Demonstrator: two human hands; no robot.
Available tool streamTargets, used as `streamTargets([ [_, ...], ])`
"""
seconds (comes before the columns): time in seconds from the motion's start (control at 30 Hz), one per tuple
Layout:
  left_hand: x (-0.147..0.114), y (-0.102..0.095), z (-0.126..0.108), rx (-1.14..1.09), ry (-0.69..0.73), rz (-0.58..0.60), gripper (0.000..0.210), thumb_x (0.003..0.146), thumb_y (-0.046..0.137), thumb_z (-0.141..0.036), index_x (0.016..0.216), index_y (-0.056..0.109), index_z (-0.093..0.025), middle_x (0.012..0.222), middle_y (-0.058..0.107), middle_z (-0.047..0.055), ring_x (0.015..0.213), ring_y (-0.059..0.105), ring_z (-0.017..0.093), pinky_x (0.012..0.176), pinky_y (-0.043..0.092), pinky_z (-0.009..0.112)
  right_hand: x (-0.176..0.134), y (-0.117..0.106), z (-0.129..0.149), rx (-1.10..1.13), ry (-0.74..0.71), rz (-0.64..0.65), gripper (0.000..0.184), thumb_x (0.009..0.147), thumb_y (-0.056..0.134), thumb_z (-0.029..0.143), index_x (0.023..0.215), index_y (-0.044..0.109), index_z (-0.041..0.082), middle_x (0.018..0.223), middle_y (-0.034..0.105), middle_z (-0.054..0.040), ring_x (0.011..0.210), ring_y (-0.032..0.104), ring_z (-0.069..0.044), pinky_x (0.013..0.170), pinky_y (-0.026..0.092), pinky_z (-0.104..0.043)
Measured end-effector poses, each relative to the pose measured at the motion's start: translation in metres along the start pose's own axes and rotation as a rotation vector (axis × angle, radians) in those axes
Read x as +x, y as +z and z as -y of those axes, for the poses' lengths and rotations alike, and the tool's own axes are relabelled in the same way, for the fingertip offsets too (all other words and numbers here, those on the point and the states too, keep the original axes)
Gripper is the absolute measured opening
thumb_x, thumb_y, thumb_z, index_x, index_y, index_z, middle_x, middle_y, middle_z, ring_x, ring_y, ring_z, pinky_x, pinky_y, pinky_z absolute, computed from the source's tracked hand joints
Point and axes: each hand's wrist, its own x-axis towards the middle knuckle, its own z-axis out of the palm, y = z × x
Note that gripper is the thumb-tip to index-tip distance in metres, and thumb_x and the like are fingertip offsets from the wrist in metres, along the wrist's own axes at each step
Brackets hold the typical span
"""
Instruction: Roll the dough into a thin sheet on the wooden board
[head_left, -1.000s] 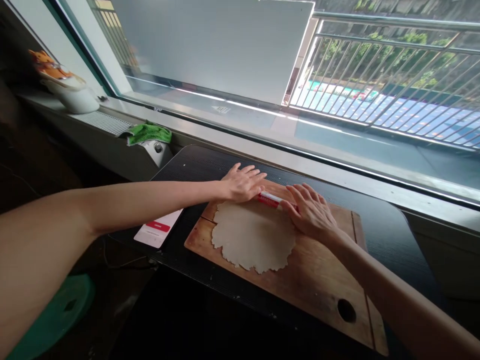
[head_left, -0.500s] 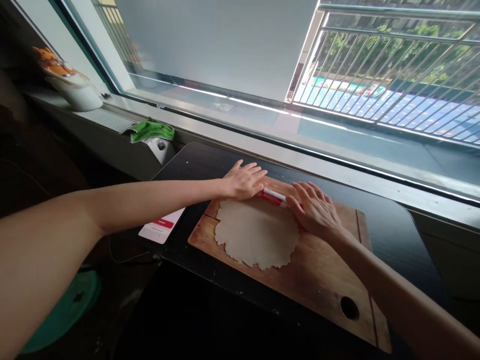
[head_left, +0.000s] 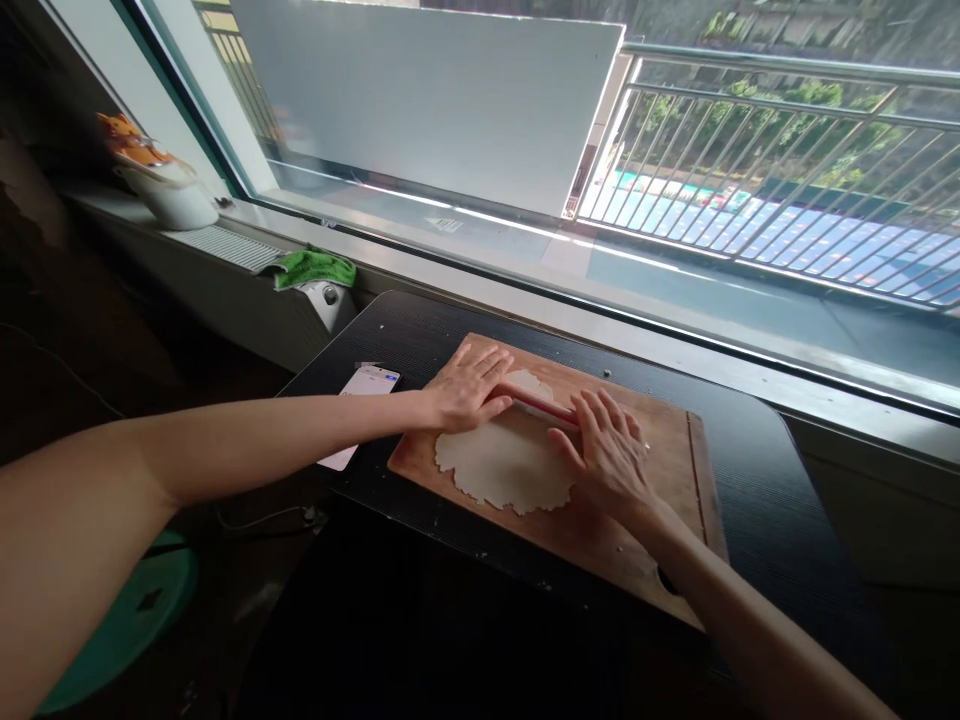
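Observation:
A sheet of rolled-out dough (head_left: 506, 462) with a ragged near edge lies on a wooden board (head_left: 667, 470). Across it sits a slim red-and-white cylinder (head_left: 541, 402), with some dough showing beyond it. My left hand (head_left: 469, 388) rests on the cylinder's left end, palm down, fingers stretched out. Over the right end lies my right hand (head_left: 606, 450), its fingers spread and its thumb apart above the dough. Both palms hide the cylinder's ends. Neither hand is wrapped around it.
The board is on a black table (head_left: 765, 480) by a window. A phone (head_left: 367, 380) with a lit screen lies left of the board, partly under my left forearm. A green cloth (head_left: 315, 267) and a white bucket (head_left: 172, 195) stand on the ledge. A green stool (head_left: 142, 610) is at lower left.
My hands and the cylinder have come back toward me over the dough, so dough now shows beyond the cylinder. The cylinder has turned. The camera view has shifted slightly.

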Motion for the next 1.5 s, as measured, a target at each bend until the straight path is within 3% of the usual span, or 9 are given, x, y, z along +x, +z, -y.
streamTargets([
  [0.2, -0.025, -0.016, -0.009, -0.051, -0.020, 0.092, 0.065, 0.104, 0.021, -0.048, 0.156, 0.034, -0.012, 0.165, 0.028, 0.013, 0.154, 0.022, 0.026, 0.124, 0.012, 0.050, -0.030, -0.012, 0.020, 0.060, -0.003, 0.004, 0.065, 0.100, 0.032, 0.054, 0.145, 0.048, 0.010, 0.152, 0.049, -0.0207, 0.144, 0.039, -0.032, 0.118, 0.027, -0.054],
  [0.4, 0.025, -0.032, -0.010, -0.053, -0.053, 0.223, 0.051, 0.105, 0.020, -0.038, 0.139, 0.057, -0.026, 0.148, 0.056, 0.009, 0.140, 0.046, 0.028, 0.117, 0.029, 0.056, 0.010, -0.034, -0.002, 0.286, 0.099, 0.288, 0.054, 0.103, 0.019, 0.041, 0.125, 0.065, 0.021, 0.134, 0.065, -0.0128, 0.127, 0.056, -0.026, 0.109, 0.041, -0.045],
  [0.5, 0.059, -0.029, -0.013, -0.033, -0.172, 0.112, 0.057, 0.105, 0.019, -0.045, 0.147, 0.049, -0.023, 0.159, 0.043, 0.010, 0.149, 0.032, 0.028, 0.121, 0.021, 0.056, 0.044, -0.031, -0.018, 0.204, 0.378, 0.191, 0.052, 0.101, 0.025, 0.040, 0.136, 0.059, 0.021, 0.152, 0.049, -0.0135, 0.143, 0.039, -0.029, 0.115, 0.034, -0.052],
  [0.6, 0.073, -0.024, -0.016, -0.043, -0.233, 0.125, 0.069, 0.103, 0.018, -0.054, 0.158, 0.032, -0.016, 0.168, 0.024, 0.011, 0.156, 0.016, 0.027, 0.124, 0.012, 0.054, 0.055, -0.025, -0.022, 0.144, 0.474, 0.206, 0.059, 0.101, 0.027, 0.047, 0.150, 0.045, 0.020, 0.164, 0.032, -0.0124, 0.152, 0.024, -0.030, 0.119, 0.026, -0.056],
  [0.9, -0.015, -0.011, -0.017, -0.020, 0.016, 0.154, 0.067, 0.101, 0.026, -0.053, 0.156, 0.036, -0.017, 0.163, 0.035, 0.010, 0.154, 0.024, 0.027, 0.124, 0.013, 0.051, -0.036, -0.021, 0.009, 0.103, 0.061, 0.127, 0.051, 0.102, 0.032, 0.047, 0.139, 0.057, 0.023, 0.151, 0.053, -0.0104, 0.147, 0.035, -0.029, 0.115, 0.033, -0.051],
  [1.03, 0.025, -0.014, -0.015, 0.002, -0.076, 0.133, 0.069, 0.102, 0.019, -0.053, 0.156, 0.036, -0.013, 0.165, 0.030, 0.013, 0.155, 0.019, 0.027, 0.124, 0.011, 0.054, 0.002, -0.014, -0.004, 0.080, 0.221, 0.063, 0.056, 0.102, 0.027, 0.049, 0.140, 0.057, 0.019, 0.153, 0.050, -0.0137, 0.147, 0.034, -0.031, 0.116, 0.031, -0.052],
  [1.13, 0.056, -0.017, -0.015, -0.001, -0.190, 0.138, 0.071, 0.102, 0.016, -0.054, 0.158, 0.030, -0.013, 0.167, 0.024, 0.013, 0.155, 0.017, 0.028, 0.123, 0.012, 0.057, 0.034, -0.016, -0.011, 0.092, 0.391, 0.151, 0.064, 0.102, 0.023, 0.053, 0.147, 0.050, 0.016, 0.158, 0.042, -0.0153, 0.147, 0.033, -0.032, 0.114, 0.033, -0.052],
  [1.37, -0.020, -0.017, -0.019, -0.031, -0.007, 0.219, 0.070, 0.101, 0.022, -0.056, 0.157, 0.033, -0.015, 0.165, 0.030, 0.011, 0.154, 0.022, 0.027, 0.124, 0.016, 0.050, -0.047, -0.025, 0.021, 0.074, 0.085, 0.135, 0.060, 0.101, 0.030, 0.053, 0.145, 0.051, 0.019, 0.153, 0.051, -0.0114, 0.148, 0.033, -0.028, 0.116, 0.032, -0.048],
  [1.5, 0.000, -0.019, -0.017, -0.042, -0.058, 0.213, 0.066, 0.102, 0.019, -0.053, 0.154, 0.039, -0.017, 0.163, 0.035, 0.012, 0.152, 0.026, 0.030, 0.122, 0.018, 0.056, -0.025, -0.022, 0.016, 0.055, 0.167, 0.143, 0.065, 0.101, 0.031, 0.054, 0.151, 0.045, 0.017, 0.158, 0.044, -0.0129, 0.151, 0.028, -0.030, 0.119, 0.028, -0.051],
])
